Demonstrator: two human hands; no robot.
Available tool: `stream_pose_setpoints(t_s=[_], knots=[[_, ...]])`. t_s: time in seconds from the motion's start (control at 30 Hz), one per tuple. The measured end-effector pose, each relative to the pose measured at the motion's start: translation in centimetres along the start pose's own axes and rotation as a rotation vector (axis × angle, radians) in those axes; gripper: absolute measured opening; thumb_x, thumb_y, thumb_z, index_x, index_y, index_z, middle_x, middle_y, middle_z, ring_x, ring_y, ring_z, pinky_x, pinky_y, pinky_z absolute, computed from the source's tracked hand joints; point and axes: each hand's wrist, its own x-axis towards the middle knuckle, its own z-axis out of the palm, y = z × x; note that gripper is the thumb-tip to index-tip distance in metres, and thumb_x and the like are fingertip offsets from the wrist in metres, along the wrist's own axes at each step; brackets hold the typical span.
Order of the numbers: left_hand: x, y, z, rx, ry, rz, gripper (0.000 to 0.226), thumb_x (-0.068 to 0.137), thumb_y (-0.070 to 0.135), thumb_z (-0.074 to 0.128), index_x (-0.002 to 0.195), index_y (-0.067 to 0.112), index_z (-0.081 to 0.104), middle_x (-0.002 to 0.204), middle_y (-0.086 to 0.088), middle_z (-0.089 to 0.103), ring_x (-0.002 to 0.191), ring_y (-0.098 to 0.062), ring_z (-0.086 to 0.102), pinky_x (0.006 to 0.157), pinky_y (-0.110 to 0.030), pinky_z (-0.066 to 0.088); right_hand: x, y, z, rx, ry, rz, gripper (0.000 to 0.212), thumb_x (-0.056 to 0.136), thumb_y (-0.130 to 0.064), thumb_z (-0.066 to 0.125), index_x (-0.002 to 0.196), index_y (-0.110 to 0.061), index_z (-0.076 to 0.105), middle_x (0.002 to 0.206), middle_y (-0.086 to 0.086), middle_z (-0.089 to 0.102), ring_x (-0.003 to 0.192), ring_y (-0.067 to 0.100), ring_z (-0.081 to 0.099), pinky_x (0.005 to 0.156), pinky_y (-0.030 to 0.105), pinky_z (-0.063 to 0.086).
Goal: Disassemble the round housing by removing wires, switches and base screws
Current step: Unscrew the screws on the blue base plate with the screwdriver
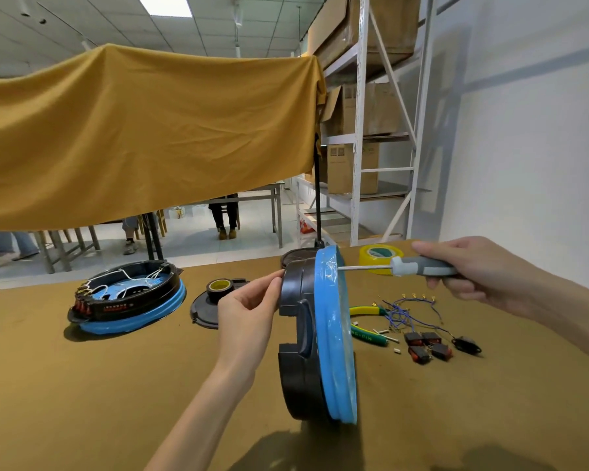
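Both hands busy: left (249, 314) steadies housing (317, 334), right (470, 266) grips screwdriver (405, 266).

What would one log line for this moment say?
housing: on edge, blue base facing right | left hand: steadies rim | right hand: grips screwdriver, tip at base | switches, wires: on table

The green handle of the pliers (369, 335) has pale letters on it that look like "NG.PIN". The start of the word is hidden. The marks on the cardboard boxes (352, 168) are too small to read.

Two round housings (320, 334) (130, 300), two tape rolls (380, 258) (219, 289), one screwdriver (405, 266), one pair of pliers (368, 322), and seemingly four loose switches (429, 346).
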Motion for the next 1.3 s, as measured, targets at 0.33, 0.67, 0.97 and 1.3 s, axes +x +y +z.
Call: stream_pose_setpoints(t_s=[0.33, 0.67, 0.97, 1.3], knots=[[0.5, -1.1, -0.5, -0.180, 0.008, -0.073, 0.013, 0.092, 0.025, 0.070, 0.104, 0.024, 0.077, 0.099, 0.004, 0.079, 0.100, -0.013, 0.073, 0.083, -0.028, 0.057, 0.9, -2.4, 0.6, -0.104, 0.027, -0.100, 0.037, 0.086, -0.049, 0.072, 0.087, -0.013, 0.082, 0.071, 0.018, 0.069, 0.037, 0.011, 0.036, 0.034, 0.019, 0.029], [0.8, -1.0, 0.8, 0.065, 0.076, 0.280, 0.010, 0.097, 0.016, 0.068, 0.102, 0.022, 0.075, 0.102, 0.011, 0.074, 0.099, -0.004, 0.068, 0.083, -0.017, 0.056, 2.1, -2.3, -1.5, 0.067, -0.067, 0.090, 0.032, 0.080, -0.019, 0.078, 0.104, 0.003, 0.075, 0.087, 0.014, 0.063, 0.055, 0.012, 0.050, 0.051, 0.020, 0.046], [2.0, -1.5, 0.1, -0.012, 0.009, 0.277, 0.013, 0.095, 0.009, 0.068, 0.102, 0.017, 0.076, 0.110, 0.014, 0.077, 0.103, -0.002, 0.071, 0.080, -0.012, 0.055, 3.5, -2.5, -1.5, -0.104, -0.059, 0.029, 0.047, 0.093, -0.051, 0.063, 0.091, -0.004, 0.063, 0.062, 0.012, 0.055, 0.039, 0.012, 0.037, 0.036, 0.020, 0.032], [3.4, -2.6, -1.3, -0.127, -0.109, 0.106, 0.017, 0.097, 0.015, 0.064, 0.106, 0.023, 0.076, 0.118, -0.001, 0.076, 0.116, -0.025, 0.070, 0.103, -0.057, 0.051, 2.4, -3.0, 0.0, -0.039, -0.073, -0.227, 0.040, 0.095, -0.041, 0.064, 0.103, -0.002, 0.069, 0.085, 0.018, 0.072, 0.053, 0.019, 0.057, 0.047, 0.026, 0.048]])
